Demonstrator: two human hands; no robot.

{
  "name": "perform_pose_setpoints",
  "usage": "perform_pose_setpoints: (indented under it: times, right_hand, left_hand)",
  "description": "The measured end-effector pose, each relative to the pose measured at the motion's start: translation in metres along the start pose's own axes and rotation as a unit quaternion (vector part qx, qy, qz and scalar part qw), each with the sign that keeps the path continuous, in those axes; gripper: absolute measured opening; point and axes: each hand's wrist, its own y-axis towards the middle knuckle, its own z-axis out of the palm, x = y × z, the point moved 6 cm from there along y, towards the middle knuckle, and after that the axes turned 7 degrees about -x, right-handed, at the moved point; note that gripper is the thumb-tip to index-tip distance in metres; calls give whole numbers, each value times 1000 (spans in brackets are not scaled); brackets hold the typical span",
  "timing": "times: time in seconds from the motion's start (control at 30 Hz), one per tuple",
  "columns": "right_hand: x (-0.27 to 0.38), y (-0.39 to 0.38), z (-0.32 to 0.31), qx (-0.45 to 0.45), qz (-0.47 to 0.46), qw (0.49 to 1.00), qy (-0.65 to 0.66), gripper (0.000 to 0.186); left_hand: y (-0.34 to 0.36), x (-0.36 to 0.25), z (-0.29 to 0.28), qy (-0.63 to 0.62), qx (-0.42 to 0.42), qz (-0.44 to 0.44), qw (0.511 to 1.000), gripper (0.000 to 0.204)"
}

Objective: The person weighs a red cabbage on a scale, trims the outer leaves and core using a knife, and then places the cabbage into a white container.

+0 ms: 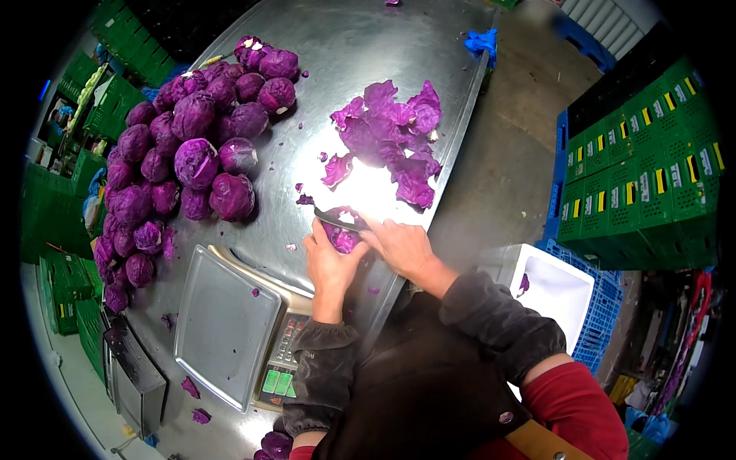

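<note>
My left hand is closed around a red cabbage near the table's right edge. In my right hand is a knife, its dark blade lying across the top of the cabbage toward the left. A pale cut patch shows beside the blade. My fingers cover much of the cabbage and the knife's handle. Just beyond my hands, loose purple cabbage leaves lie in a heap on the metal table.
A large pile of red cabbages covers the table's left side. A weighing scale stands left of my forearms. To my right are a white bin and stacked green crates. Blue plastic hangs at the far corner.
</note>
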Motion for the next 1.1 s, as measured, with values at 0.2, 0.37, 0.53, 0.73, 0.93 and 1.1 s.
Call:
perform_pose_setpoints:
  times: [0.2, 0.37, 0.53, 0.73, 0.93, 1.1]
  right_hand:
    - [-25, 29, 35, -1, 20, 1000, -7, 34]
    - [-59, 66, 43, 127, 193, 961, 149, 50]
    - [-78, 48, 66, 82, 254, 957, 117, 48]
    - [-24, 42, 8, 154, 103, 944, 272, 60]
    - [-10, 46, 9, 178, 22, 952, 249, 58]
    - [2, 55, 14, 138, -22, 981, 132, 46]
  left_hand:
    - [-9, -13, 8, 24, -4, 35, 999, 112]
    - [-32, 15, 7, -91, -62, 133, 985, 113]
    - [-51, 40, 2, -212, -40, 157, 964, 114]
    - [-35, 12, -5, -156, -8, 194, 969, 108]
    - [-13, -7, 5, -96, -32, 130, 986, 84]
    - [-20, -12, 11, -87, -56, 161, 982, 89]
